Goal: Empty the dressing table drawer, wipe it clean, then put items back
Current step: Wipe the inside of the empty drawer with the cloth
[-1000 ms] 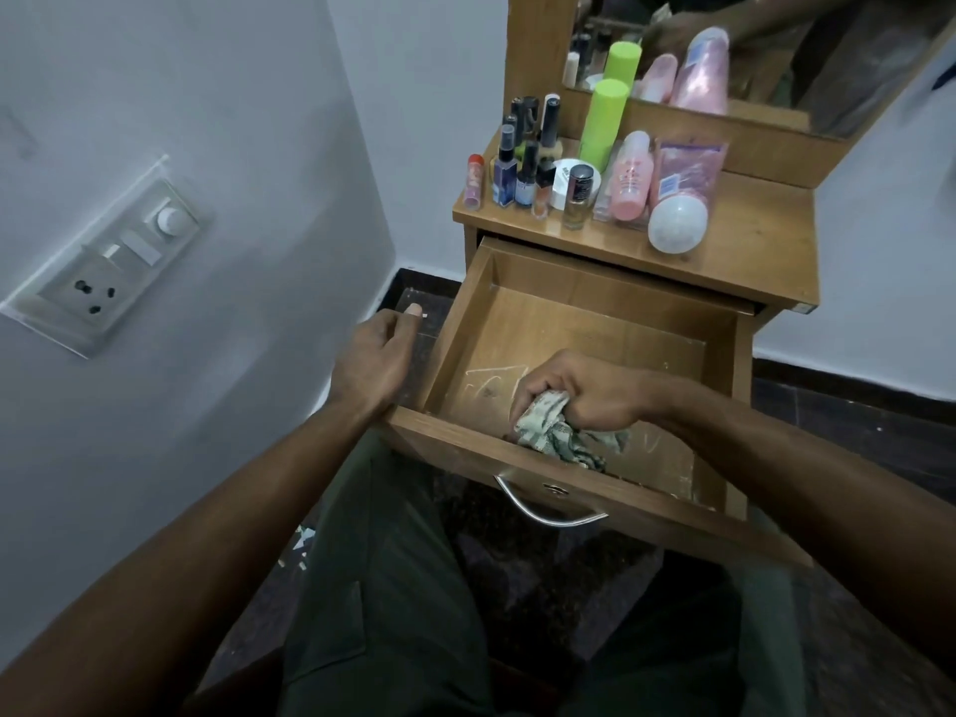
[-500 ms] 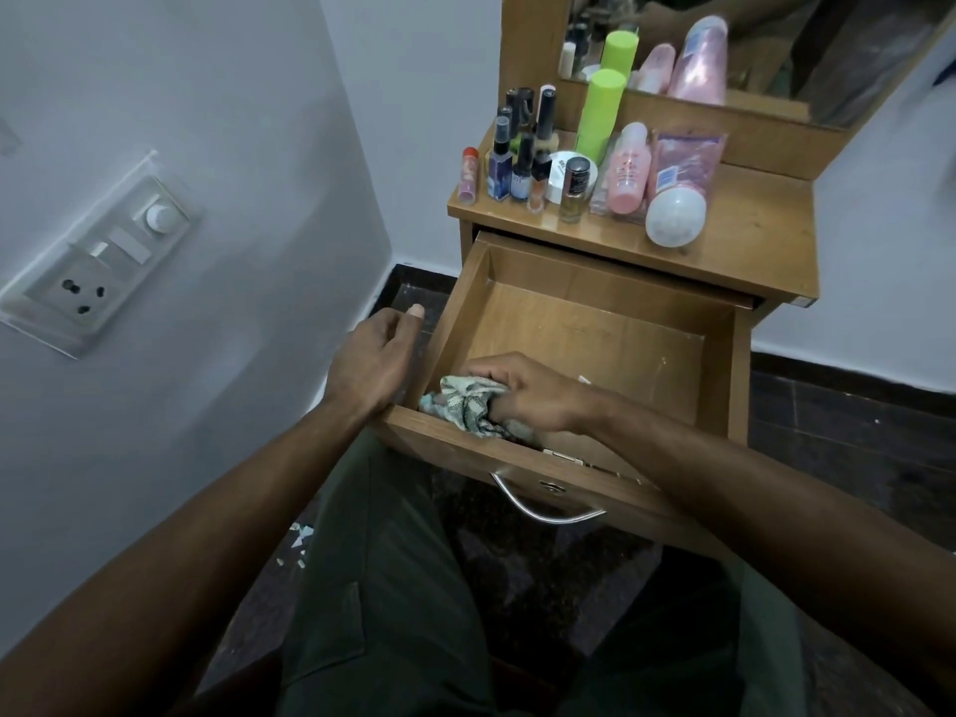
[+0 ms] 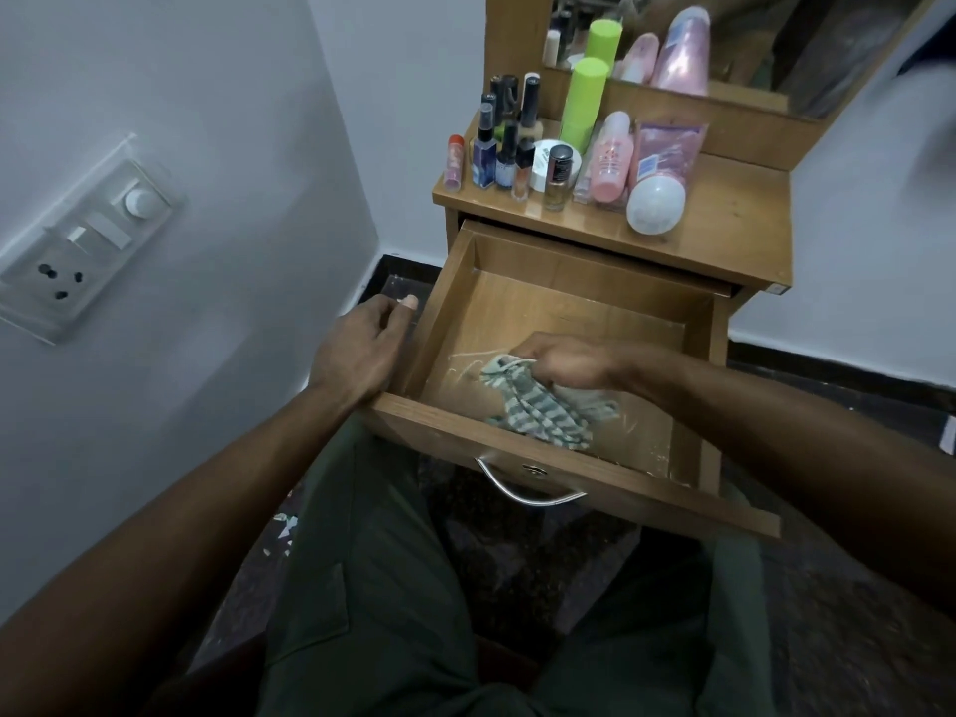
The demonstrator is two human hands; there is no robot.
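Observation:
The wooden drawer (image 3: 579,297) of the dressing table is pulled out and holds only a cloth. My right hand (image 3: 561,362) grips a green-and-white striped cloth (image 3: 533,406) and presses it on the drawer floor near the front middle. My left hand (image 3: 359,346) rests on the outside of the drawer's left wall near the front corner, fingers curled around its edge. Cosmetics stand on the tabletop (image 3: 724,225): small dark bottles (image 3: 496,147), a green can (image 3: 584,98), a pink bottle (image 3: 610,157) and a pink tube with a white cap (image 3: 659,183).
A mirror (image 3: 724,38) rises behind the cosmetics. The white wall on the left carries a switch and socket plate (image 3: 83,240). A metal handle (image 3: 527,489) hangs on the drawer front above my knees. Dark floor surrounds the table.
My right hand has swept the cloth from the drawer's front left corner back toward the middle. The left hand stays on the drawer's side.

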